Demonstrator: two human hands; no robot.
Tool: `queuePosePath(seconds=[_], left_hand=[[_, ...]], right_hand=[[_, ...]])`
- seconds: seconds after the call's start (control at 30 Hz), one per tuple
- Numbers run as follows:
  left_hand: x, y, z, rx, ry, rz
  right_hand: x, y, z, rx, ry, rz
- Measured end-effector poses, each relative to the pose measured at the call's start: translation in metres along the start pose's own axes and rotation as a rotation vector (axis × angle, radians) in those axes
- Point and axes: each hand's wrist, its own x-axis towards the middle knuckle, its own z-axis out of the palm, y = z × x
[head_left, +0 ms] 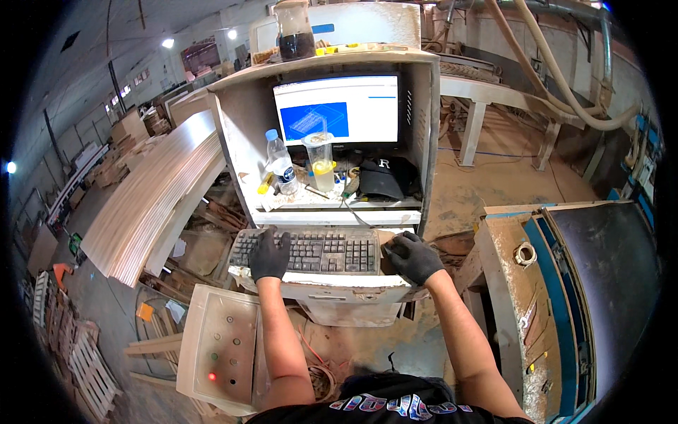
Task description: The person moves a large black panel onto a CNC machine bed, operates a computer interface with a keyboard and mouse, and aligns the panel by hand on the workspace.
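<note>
A dusty dark keyboard (pixel 328 252) lies on the pull-out shelf (pixel 339 280) of a cabinet. My left hand (pixel 269 256), in a dark glove, rests over the keyboard's left part with its fingers spread toward the keys. Just right of the keyboard, my gloved right hand (pixel 415 258) is curled over what looks like a dark computer mouse, mostly hidden under the fingers. Behind the shelf, a monitor (pixel 374 116) is lit, showing a white window with a blue drawing panel.
Below the monitor stand a water bottle (pixel 284 169), a plastic cup (pixel 323 159) and a black cap (pixel 385 178). A control box (pixel 222 339) with a red light sits lower left. Stacked boards (pixel 152 191) lie at left. A dusty bench (pixel 519 311) with tools flanks the right.
</note>
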Motion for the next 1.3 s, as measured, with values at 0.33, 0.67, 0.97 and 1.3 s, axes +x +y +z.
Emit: queuePosePath(seconds=[0.33, 0.67, 0.97, 1.3], left_hand=[[0.002, 0.002, -0.003, -0.016, -0.037, -0.034], [0.002, -0.004, 0.007, -0.018, 0.057, 0.04], [0.002, -0.007, 0.006, 0.031, 0.029, 0.017], [0.004, -0.009, 0.008, 0.026, 0.042, 0.03]], right_hand=[[0.002, 0.007, 0.004, 0.025, 0.012, -0.05], [0.005, 0.014, 0.01, 0.058, 0.005, -0.058], [0.003, 0.003, 0.0, 0.05, -0.016, -0.015], [0.006, 0.012, 0.006, 0.072, -0.009, -0.072]])
